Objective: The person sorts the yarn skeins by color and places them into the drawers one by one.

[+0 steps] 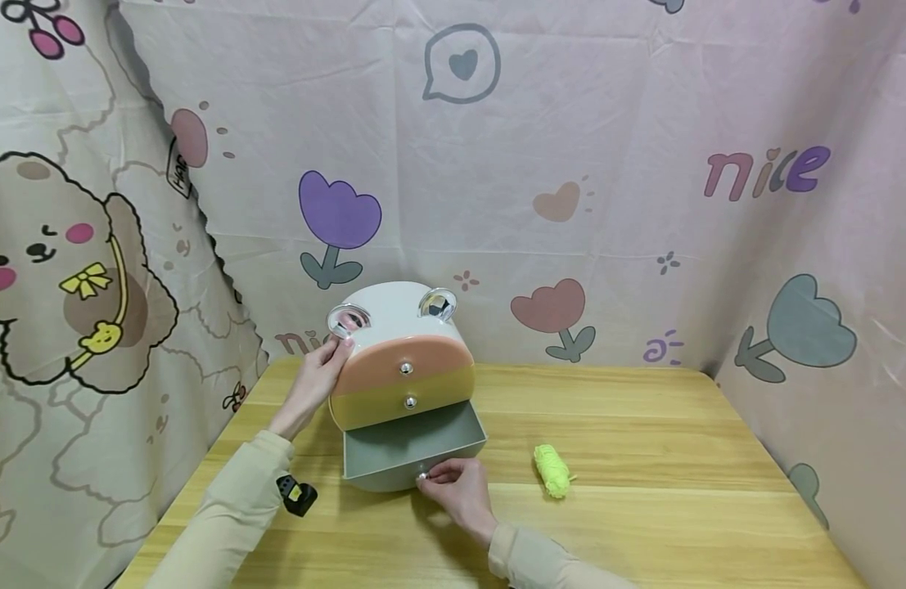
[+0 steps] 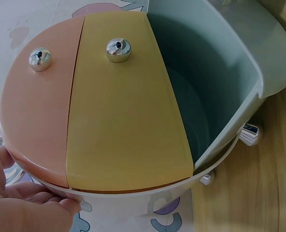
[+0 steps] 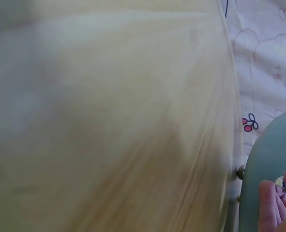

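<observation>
A small drawer box (image 1: 394,307) with a white shell and two shiny silver ears stands on the table. Its orange top drawer (image 1: 379,364) and yellow middle drawer (image 1: 441,387) are closed. The grey-green bottom drawer (image 1: 371,480) is pulled out, and its visible inside holds nothing. My left hand (image 1: 322,378) grips the shell's left side near one ear; in the left wrist view its fingers (image 2: 38,198) curl against the white edge. With thumb and fingers, my right hand (image 1: 460,495) pinches the silver knob (image 3: 282,187) of the bottom drawer.
A bright yellow-green bundle of yarn (image 1: 552,470) lies to the right of the drawer box. Left of the box, beside my left sleeve, is a small black object (image 1: 296,496) with a yellow mark. A patterned cloth (image 1: 453,164) hangs behind the wooden table (image 1: 644,458).
</observation>
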A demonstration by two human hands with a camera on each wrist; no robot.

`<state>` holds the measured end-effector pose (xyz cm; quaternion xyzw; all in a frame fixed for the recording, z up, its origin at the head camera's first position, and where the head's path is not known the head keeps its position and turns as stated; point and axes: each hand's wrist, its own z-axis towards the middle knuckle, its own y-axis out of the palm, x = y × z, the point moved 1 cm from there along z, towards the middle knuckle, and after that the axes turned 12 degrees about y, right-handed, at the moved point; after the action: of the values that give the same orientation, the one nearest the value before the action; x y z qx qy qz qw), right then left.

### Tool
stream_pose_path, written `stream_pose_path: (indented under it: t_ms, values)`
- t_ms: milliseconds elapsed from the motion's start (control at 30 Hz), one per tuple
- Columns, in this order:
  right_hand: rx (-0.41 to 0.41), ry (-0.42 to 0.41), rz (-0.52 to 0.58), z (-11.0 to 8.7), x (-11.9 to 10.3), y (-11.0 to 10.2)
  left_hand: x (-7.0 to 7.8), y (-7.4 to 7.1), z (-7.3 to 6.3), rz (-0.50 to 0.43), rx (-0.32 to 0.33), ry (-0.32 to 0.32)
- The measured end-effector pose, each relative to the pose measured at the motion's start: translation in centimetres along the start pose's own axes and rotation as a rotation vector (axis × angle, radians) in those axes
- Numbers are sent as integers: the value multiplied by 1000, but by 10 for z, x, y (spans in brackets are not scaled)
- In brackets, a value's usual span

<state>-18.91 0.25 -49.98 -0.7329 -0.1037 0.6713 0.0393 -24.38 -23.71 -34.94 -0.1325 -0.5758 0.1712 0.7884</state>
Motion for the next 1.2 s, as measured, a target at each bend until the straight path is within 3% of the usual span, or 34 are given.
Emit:
stream_pose_path:
  t_ms: [567,867,1200]
  values:
    - [-79,1,93,-3,2,-4,-2,-1,0,-2,-11,-16]
    - [-79,12,82,0,3,-8,0,-1,0,-9,-14,-14]
    - [-98,20,150,0,-3,-25,0,-1,0,-7,-10,-10]
